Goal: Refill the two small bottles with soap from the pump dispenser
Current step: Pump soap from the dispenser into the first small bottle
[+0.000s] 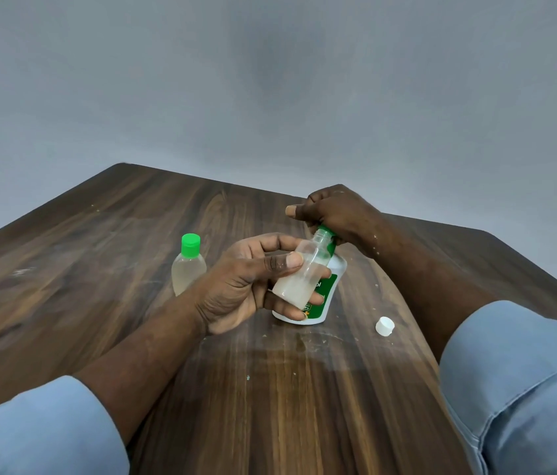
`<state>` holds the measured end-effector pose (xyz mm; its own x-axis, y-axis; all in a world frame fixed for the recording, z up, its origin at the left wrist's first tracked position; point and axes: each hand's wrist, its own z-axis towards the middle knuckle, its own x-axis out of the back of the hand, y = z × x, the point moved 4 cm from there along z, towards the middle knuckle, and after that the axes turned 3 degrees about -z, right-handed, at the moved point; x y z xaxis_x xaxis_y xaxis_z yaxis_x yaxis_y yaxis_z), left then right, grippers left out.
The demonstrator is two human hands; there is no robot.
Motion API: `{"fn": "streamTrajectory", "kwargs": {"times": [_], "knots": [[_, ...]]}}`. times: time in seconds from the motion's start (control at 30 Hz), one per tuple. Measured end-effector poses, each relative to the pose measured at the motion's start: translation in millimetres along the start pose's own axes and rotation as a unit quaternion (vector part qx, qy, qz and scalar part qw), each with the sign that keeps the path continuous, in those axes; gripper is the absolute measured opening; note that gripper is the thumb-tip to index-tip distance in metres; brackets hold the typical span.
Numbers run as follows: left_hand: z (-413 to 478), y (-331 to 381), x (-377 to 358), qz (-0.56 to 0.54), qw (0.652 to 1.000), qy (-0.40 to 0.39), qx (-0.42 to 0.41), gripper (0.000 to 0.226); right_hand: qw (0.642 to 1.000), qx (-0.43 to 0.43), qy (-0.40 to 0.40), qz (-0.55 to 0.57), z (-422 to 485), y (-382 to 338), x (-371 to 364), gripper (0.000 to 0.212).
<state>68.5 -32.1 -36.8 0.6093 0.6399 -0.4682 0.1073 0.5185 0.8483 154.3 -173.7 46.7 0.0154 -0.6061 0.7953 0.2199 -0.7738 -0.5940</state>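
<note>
The left hand (236,286) grips the open small bottle (299,279), thumb across its front and fingers curled round behind and under it. The bottle is held off the table (99,252), tilted so that its bare neck points up and away from the palm. Whitish soap fills its lower part and the upper part looks clear. Just behind that hand's fingertips stands the pump dispenser (337,269), a white bottle with a green label, its base on the wood below the hand. The small bottle's mouth sits right at the green pump head (325,232); the spout itself is hidden, so contact cannot be told. The right hand (335,210) is closed over the top of the pump, fingers curled down round it and the thumb sticking out toward the left hand. On the far side of the left hand, close by its wrist, the capped small bottle (188,269) stands upright on the table with a green cap (191,244) and pale liquid inside. Under the right forearm, well apart from either hand, a white cap (384,326) lies on the wood. A wet smear (304,341) marks the table just nearer the person than the dispenser's base. Both forearms come out of rolled blue sleeves (517,371).
</note>
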Motion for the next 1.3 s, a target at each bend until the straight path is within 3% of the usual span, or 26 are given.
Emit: {"fn": "streamTrajectory", "kwargs": {"times": [0.7,1.1,1.3], "knots": [[-0.2,0.3,0.5,0.006,1.000,0.000,0.002,0.038,1.000,-0.012,0.002,0.014,0.0,1.0,0.2,0.039],[0.6,2.5,-0.1,-0.005,1.000,-0.027,-0.012,0.042,0.998,0.017,0.013,-0.052,-3.7,-11.7,11.0,0.042],[-0.4,2.4,-0.3,-0.001,1.000,-0.010,-0.010,0.042,1.000,-0.001,0.006,-0.020,-1.9,-7.5,6.2,0.040]]}}
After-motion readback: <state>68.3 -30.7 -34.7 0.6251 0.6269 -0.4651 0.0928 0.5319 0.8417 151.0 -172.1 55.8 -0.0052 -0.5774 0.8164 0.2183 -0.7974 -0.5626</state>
